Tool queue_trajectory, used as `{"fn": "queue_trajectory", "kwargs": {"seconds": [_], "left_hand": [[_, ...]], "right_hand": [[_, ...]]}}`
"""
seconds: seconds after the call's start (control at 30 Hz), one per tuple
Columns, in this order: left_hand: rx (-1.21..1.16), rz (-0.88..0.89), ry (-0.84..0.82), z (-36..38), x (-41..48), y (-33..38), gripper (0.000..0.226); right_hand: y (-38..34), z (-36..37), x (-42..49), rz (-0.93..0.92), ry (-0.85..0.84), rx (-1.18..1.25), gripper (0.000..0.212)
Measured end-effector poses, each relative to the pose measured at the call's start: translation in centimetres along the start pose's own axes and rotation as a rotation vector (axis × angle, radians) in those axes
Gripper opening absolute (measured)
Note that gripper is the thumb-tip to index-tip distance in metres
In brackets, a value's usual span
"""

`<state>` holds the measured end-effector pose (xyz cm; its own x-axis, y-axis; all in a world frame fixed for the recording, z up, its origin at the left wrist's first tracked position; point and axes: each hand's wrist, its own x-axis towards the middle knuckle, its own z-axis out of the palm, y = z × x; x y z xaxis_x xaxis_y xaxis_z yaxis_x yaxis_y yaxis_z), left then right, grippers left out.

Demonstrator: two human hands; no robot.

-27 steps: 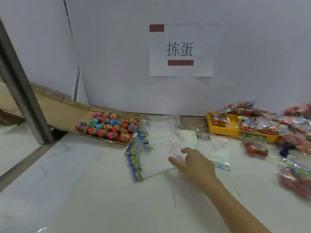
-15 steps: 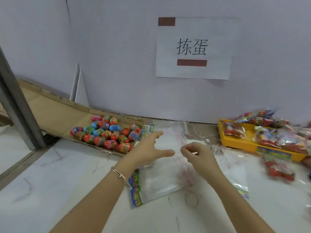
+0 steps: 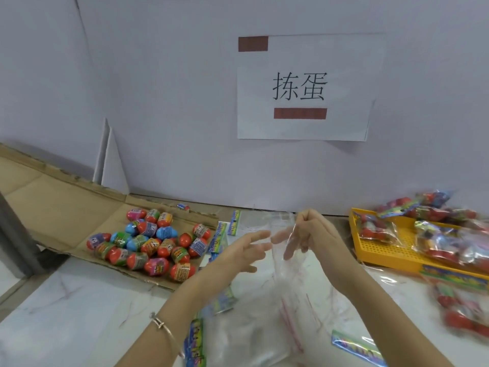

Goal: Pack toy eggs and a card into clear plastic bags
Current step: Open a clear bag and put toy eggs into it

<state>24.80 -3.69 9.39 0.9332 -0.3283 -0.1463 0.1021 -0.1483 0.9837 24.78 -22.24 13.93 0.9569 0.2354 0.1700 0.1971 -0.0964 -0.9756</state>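
The clear plastic bag (image 3: 289, 263) is thin, glossy and almost see-through. It hangs below the right hand (image 3: 317, 234), whose thumb and forefinger pinch its top edge; the other fingers (image 3: 289, 247) droop behind the film. Just left of them the left hand (image 3: 243, 254) hovers, fingers spread, gripping nothing. Under both hands flat bags (image 3: 251, 337) lie on the worktop (image 3: 79, 300). Toy eggs (image 3: 150, 242) sit further left and a yellow tray (image 3: 383, 252) to the right.
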Motion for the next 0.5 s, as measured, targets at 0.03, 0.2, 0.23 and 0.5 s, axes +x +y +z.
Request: {"fn": "queue_trajectory", "kwargs": {"seconds": [0.03, 0.2, 0.23, 0.5], "left_hand": [[-0.072, 0.002, 0.016, 0.0, 0.1, 0.0, 0.038], [-0.285, 0.149, -0.076, 0.5, -1.3, -0.5, 0.037], [-0.362, 0.159, -0.099, 0.6, -1.3, -0.5, 0.025], [-0.588, 0.051, 0.086, -0.4, -0.8, 0.2, 0.057]], "right_hand": [[-0.4, 0.0, 0.2, 0.002, -0.007, -0.006, 0.023], [-1.2, 0.4, 0.2, -0.012, 0.019, 0.127, 0.021], [-1.2, 0.5, 0.0, -0.026, 0.030, 0.154, 0.020], [0.9, 0.9, -0.8, -0.114, 0.300, 0.145, 0.012]]}}
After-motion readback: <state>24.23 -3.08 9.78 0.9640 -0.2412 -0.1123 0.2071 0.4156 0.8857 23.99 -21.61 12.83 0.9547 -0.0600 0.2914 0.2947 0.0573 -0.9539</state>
